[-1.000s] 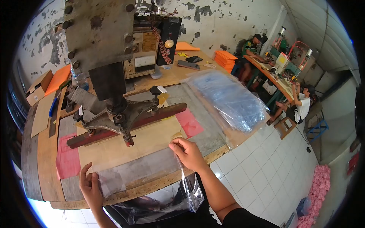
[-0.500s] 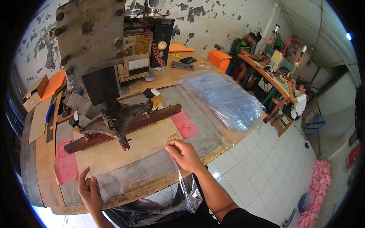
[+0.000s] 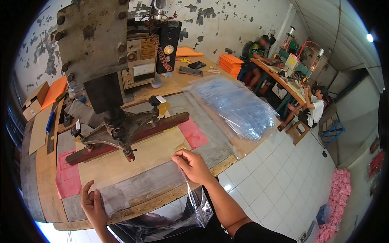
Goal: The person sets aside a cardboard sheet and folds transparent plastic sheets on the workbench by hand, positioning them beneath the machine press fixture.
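A clear plastic sheet stretches between my two hands over the near table edge, its loose folds hanging below. My right hand pinches its right corner, near the beige cloth-like pad. At the sheet's left edge, my left hand is partly curled around it, thumb raised against the plastic; its exact grip is partly hidden. Just beyond stands a heat-sealing press, its long red-brown bar raised above the pad. Pink cloth pieces show at both ends of the pad.
A pile of clear plastic sheets lies on the table's right. Phones and an orange stack sit farther back. Two people work at a sewing table to the right. A pink heap lies on the tiled floor.
The whole view has shifted slightly, moving the scene a little left. Both hands keep nearly the same place on the plastic sheet; the left fingers look a little more curled.
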`<act>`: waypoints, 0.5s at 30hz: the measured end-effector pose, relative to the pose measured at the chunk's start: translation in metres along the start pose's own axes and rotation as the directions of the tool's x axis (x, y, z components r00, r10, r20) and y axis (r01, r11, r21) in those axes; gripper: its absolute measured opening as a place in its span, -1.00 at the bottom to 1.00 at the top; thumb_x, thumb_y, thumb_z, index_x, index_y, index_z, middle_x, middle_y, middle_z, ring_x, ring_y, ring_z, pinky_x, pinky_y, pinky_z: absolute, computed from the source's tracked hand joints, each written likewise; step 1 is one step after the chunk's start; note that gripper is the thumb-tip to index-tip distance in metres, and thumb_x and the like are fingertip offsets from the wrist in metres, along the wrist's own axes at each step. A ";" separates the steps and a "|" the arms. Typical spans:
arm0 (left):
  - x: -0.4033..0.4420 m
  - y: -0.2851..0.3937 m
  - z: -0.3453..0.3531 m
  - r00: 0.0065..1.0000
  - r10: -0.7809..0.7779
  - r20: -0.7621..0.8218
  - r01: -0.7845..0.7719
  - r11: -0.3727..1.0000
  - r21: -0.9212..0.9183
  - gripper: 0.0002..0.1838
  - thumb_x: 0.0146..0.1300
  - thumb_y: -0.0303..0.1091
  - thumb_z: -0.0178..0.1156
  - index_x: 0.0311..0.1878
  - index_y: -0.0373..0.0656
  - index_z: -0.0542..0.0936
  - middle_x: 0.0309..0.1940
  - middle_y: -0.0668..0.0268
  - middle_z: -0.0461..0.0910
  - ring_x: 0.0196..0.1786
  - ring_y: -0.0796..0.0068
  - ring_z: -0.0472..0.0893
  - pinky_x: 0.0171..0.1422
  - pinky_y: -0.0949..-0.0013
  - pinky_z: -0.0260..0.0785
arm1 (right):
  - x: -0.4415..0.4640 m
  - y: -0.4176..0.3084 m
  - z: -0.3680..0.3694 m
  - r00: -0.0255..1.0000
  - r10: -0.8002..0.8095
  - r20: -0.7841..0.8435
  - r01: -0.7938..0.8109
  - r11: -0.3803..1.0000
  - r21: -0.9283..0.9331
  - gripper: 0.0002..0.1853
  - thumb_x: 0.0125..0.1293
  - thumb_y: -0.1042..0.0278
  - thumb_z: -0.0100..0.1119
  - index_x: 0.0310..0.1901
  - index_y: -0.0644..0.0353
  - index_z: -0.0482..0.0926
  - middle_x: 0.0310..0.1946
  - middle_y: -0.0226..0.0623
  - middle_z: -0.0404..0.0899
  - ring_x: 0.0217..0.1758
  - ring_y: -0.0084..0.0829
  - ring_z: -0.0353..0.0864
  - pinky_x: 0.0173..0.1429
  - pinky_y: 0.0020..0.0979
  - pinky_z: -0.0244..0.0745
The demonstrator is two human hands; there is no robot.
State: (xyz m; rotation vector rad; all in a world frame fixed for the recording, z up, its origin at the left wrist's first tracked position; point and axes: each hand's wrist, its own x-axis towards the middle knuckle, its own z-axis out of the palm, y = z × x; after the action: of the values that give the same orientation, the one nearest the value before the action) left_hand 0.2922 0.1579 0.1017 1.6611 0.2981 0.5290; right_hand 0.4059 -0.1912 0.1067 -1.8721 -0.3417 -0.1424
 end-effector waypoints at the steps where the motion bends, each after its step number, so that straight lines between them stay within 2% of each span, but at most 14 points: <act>1: 0.000 0.000 0.000 1.000 0.002 0.000 -0.002 1.000 0.005 -0.67 0.52 -0.44 0.15 0.28 -0.28 0.54 -0.58 0.64 0.20 -0.52 0.85 0.11 -0.43 0.56 -0.16 | 0.000 0.000 0.000 1.000 0.000 0.000 0.000 1.000 0.000 -0.76 0.55 0.23 0.20 -0.12 0.29 0.61 -0.58 -0.41 0.46 -0.52 -0.63 0.39 -0.40 -0.46 0.28; 10: 0.000 0.000 0.001 1.000 0.003 -0.007 -0.003 1.000 0.027 -0.65 0.51 -0.47 0.14 0.31 -0.28 0.53 -0.58 0.64 0.19 -0.51 0.84 0.12 -0.42 0.57 -0.13 | 0.000 -0.002 -0.002 1.000 -0.027 -0.004 0.027 1.000 -0.015 -0.75 0.55 0.23 0.21 -0.11 0.30 0.61 -0.52 -0.37 0.53 -0.48 -0.58 0.44 -0.35 -0.44 0.34; 15: 0.001 0.001 0.002 1.000 0.009 -0.004 -0.008 1.000 0.024 -0.63 0.51 -0.48 0.14 0.33 -0.28 0.53 -0.58 0.63 0.20 -0.51 0.83 0.12 -0.42 0.58 -0.12 | 0.000 -0.005 -0.003 1.000 0.000 0.013 -0.001 0.999 0.054 -0.79 0.54 0.30 0.21 -0.12 0.32 0.61 -0.46 -0.34 0.59 -0.42 -0.57 0.54 -0.28 -0.45 0.44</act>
State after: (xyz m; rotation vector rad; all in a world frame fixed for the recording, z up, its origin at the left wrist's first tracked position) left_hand 0.2934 0.1562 0.1031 1.6851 0.3014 0.5370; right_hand 0.4049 -0.1921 0.1122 -1.8207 -0.3504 -0.1197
